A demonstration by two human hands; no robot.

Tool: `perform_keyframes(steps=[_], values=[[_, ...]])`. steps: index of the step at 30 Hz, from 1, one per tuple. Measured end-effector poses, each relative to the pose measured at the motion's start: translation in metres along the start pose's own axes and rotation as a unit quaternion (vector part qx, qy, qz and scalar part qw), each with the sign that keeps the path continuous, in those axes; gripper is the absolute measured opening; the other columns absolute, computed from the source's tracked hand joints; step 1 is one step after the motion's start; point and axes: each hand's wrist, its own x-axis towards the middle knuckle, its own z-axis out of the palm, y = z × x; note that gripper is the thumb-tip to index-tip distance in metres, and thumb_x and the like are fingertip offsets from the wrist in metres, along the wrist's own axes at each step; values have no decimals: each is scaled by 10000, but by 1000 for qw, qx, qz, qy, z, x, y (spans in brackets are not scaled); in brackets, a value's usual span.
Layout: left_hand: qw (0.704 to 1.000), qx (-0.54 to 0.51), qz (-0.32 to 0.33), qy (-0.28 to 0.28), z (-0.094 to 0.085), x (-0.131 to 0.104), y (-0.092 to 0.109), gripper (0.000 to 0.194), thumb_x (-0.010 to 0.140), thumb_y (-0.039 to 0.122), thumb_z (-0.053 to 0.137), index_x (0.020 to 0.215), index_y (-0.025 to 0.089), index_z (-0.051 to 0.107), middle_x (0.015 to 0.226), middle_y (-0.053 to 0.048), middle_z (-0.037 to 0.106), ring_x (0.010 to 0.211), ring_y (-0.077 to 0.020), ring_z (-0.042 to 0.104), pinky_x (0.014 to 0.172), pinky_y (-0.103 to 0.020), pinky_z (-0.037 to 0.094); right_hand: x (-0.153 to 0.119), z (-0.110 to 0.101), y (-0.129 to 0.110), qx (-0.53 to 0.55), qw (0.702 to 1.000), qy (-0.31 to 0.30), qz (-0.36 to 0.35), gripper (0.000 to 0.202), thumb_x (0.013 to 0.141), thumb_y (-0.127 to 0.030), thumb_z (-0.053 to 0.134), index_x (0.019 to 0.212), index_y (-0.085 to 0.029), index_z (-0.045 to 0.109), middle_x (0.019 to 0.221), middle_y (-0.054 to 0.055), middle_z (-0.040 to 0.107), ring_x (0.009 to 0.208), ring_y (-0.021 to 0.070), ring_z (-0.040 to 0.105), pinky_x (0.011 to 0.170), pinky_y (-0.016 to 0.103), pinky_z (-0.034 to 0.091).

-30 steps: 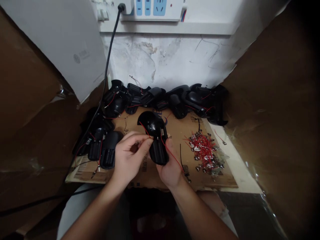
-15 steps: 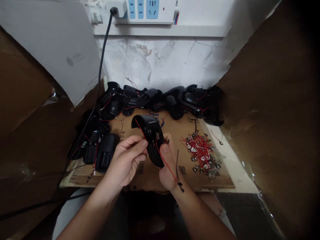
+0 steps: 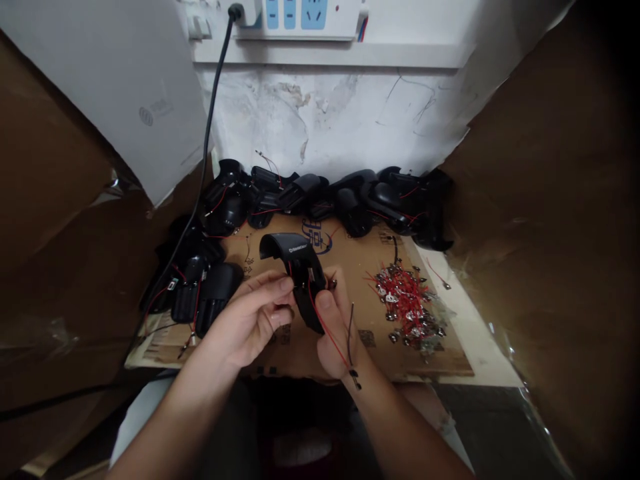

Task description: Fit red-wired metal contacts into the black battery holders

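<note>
A curved black plastic housing with pale lettering is held up over the cardboard, its hollow side partly toward me. My right hand grips it along the right edge, thumb in front. From the housing a thin red lead runs across that hand to a small black connector by the wrist. At the left edge of the housing, my left hand has thumb and index finger closed on a short red wire; the wire's end is hidden by the fingertips.
More black housings with red wires line the wall, and others stand at left. A pile of red-wired metal contacts lies right on the cardboard sheet. A black cable hangs at left; cardboard walls flank the table.
The housing has tilted in my hands, so its upper rim shows more. The red wire by my left fingertips shows less of its length. The whole view has shifted slightly.
</note>
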Motion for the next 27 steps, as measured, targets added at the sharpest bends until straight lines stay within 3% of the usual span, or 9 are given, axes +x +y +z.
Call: perform_keyframes(steps=[5, 12, 18, 22, 27], values=[[999, -11, 41, 0, 0, 0, -7, 346, 653, 249, 1056, 803, 115, 774, 740, -23, 707, 653, -94, 663, 510, -145, 516, 1, -2, -4, -12, 1000, 10, 27, 352, 1116, -622, 479, 1049, -277, 504, 941, -8, 498, 808, 194, 480, 725, 355, 400], [995, 23, 89, 22, 4, 1, -11, 405, 616, 302, 1081, 817, 154, 762, 714, 15, 689, 603, -70, 639, 495, -113, 499, 0, -2, -4, 9, 999, 15, 46, 379, 1095, -654, 501, 1031, -280, 504, 886, -17, 501, 734, 188, 435, 676, 351, 371], [983, 79, 167, -1, 6, 5, -14, 375, 695, 319, 1040, 967, 205, 808, 914, 2, 719, 728, -89, 645, 596, -141, 539, 0, -1, -3, 3, 999, 27, 47, 361, 1112, -619, 474, 1027, -273, 536, 922, 1, 481, 805, 205, 470, 724, 362, 397], [978, 108, 174, -30, 4, 5, -14, 292, 744, 356, 1006, 871, 180, 811, 840, -20, 683, 731, -111, 597, 596, -160, 511, 0, 0, -3, 20, 998, 23, 48, 367, 1112, -613, 475, 1013, -270, 556, 925, 8, 507, 826, 215, 489, 754, 372, 408], [985, 88, 146, -32, 4, 3, -13, 320, 707, 342, 1029, 863, 181, 800, 869, -12, 671, 701, -88, 579, 589, -148, 508, 1, 2, -2, 34, 998, 15, 55, 367, 1113, -615, 472, 1013, -266, 531, 925, 3, 472, 832, 206, 465, 763, 364, 401]])
